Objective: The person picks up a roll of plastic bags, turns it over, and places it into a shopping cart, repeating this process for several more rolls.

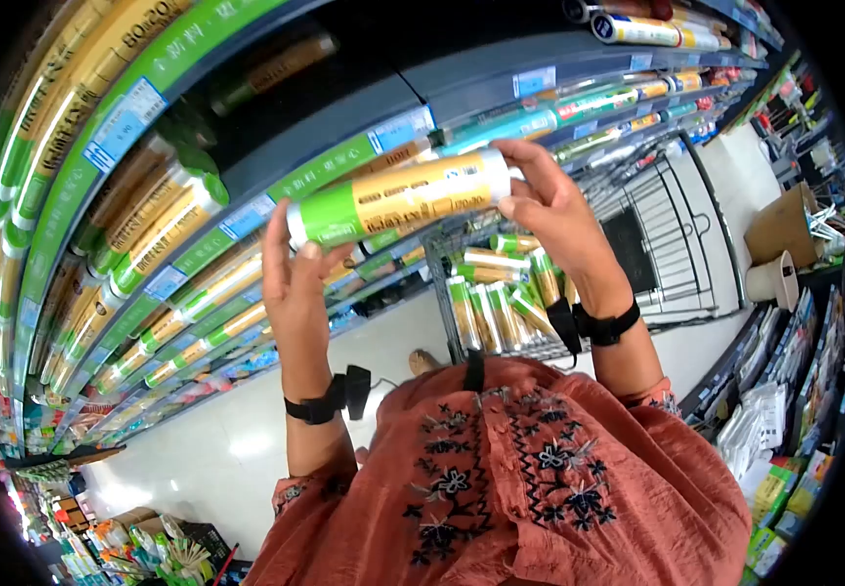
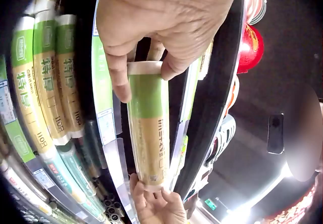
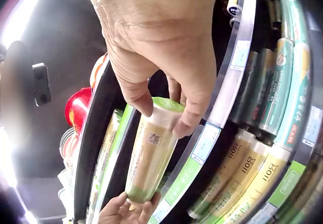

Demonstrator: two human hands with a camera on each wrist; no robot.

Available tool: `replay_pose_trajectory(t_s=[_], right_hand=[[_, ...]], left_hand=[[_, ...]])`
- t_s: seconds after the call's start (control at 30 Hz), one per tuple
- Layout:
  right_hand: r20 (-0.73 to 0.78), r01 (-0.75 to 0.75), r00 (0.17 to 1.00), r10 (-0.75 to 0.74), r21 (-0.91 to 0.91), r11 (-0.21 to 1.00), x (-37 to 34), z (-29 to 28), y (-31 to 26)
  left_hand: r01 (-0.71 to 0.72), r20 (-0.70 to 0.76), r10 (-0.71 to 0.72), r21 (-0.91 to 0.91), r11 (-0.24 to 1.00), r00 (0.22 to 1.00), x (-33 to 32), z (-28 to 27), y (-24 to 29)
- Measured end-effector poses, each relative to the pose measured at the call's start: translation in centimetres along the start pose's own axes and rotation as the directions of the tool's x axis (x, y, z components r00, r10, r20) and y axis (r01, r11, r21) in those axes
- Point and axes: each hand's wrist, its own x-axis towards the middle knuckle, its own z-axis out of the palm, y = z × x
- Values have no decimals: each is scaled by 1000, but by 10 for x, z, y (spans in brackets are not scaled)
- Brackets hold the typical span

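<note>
A cylindrical roll of plastic bags (image 1: pixel 413 198) with a green and tan wrapper is held between both hands, tilted slightly up toward the right in the head view. The left hand (image 1: pixel 295 278) pinches its green end, thumb on one side and fingers on the other. At the opposite, white-rimmed end, the right hand (image 1: pixel 561 210) grips with thumb and fingers. In the left wrist view the roll (image 2: pixel 149 118) shows its label lengthwise. A small square code is visible on the roll (image 3: pixel 154 156) in the right wrist view. Both wrists wear black straps.
Shelves (image 1: pixel 364 83) packed with similar rolls curve along the left and top. A wire shopping cart (image 1: pixel 630 254) stands right of centre, with several green and tan rolls (image 1: pixel 486 313) inside. A cardboard box (image 1: pixel 782 227) and a pale bin (image 1: pixel 772 278) are farther right.
</note>
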Motion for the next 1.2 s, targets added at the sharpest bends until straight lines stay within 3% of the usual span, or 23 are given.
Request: replay_pose_trajectory(t_s=[0.17,0.27,0.5,0.77,0.87,1.2], right_hand=[[-33,40,999,-37,72,997,6,12,-5],[-54,29,998,-31,-48,998,19,22,-21],[-58,121,991,-124,-52,991,64,39,-18],[7,51,999,-51,-147,988,99,50,-13],[6,110,994,-111,-192,975,110,52,-5],[5,74,997,-75,-212,975,116,56,-7]], left_hand=[[-53,-30,56,80,995,998,4,-6,1],[-63,-104,80,157,986,991,14,-14,2],[-109,-141,145,232,967,979,34,-16,14],[-149,-150,189,243,958,971,52,-28,17],[-196,-148,231,220,956,962,57,-26,17],[-201,-136,251,301,932,958,60,-28,13]])
